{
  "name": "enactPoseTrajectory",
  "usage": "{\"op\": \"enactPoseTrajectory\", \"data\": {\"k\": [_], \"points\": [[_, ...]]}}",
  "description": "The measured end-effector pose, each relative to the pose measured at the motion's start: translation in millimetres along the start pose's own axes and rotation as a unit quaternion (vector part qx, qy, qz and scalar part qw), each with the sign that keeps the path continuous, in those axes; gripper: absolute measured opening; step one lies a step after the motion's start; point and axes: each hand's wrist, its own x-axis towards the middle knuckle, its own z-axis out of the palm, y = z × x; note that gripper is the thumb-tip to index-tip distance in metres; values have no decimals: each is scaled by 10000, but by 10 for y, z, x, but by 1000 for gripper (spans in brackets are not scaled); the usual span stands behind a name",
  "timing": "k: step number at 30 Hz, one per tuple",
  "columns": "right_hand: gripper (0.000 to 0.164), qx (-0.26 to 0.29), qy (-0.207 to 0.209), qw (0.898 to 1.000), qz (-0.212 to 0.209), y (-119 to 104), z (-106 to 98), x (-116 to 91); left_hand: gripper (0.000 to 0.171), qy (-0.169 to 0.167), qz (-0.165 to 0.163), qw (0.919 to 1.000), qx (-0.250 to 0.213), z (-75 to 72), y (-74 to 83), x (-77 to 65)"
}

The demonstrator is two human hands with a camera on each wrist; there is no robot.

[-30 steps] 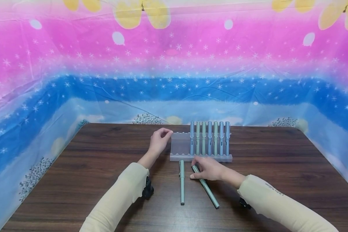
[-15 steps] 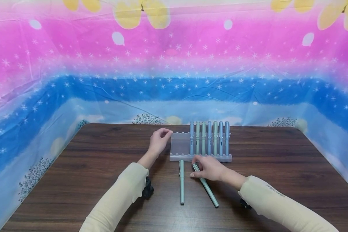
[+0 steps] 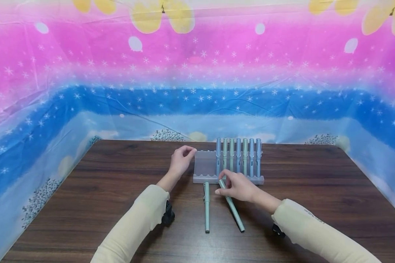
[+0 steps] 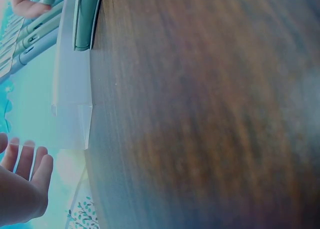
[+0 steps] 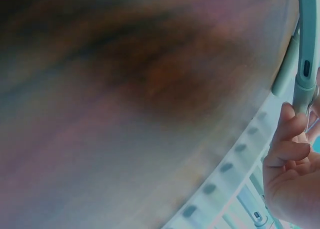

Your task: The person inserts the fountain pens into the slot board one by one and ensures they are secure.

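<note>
A clear pen rack (image 3: 204, 164) stands on the table with several blue and green pens (image 3: 232, 155) upright in its right part. At its top left corner my left hand (image 3: 181, 160) holds the edge between thumb and fingers; the left wrist view shows only part of that hand. In front of the rack, my right hand (image 3: 238, 187) pinches the cap end of a green pen (image 3: 235, 213), which slants toward me. In the right wrist view the thumb and fingers close round its cap. Another green pen (image 3: 207, 208) lies on the table to the left.
The dark wooden table (image 3: 118, 171) extends around the rack. A patterned pink and blue cloth (image 3: 197, 95) hangs behind and at both sides. The rack's left slots hold no pens. A black wrist camera (image 3: 167, 213) sits on the left sleeve.
My right hand has risen slightly toward the rack with the pinched pen, whose lower end has shifted a little left and away from me. My left hand stays at the rack's corner.
</note>
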Motion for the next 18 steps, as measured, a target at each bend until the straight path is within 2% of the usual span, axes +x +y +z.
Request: {"op": "enactPoseTrajectory", "data": {"k": [7, 18], "points": [[39, 136, 322, 9993, -97, -42, -54, 78, 18, -6, 0, 10000, 11, 4, -5, 0], [34, -108, 1093, 9939, -23, -96, -164, 237, 18, 61, 7, 9999, 87, 10, -8, 9]]}}
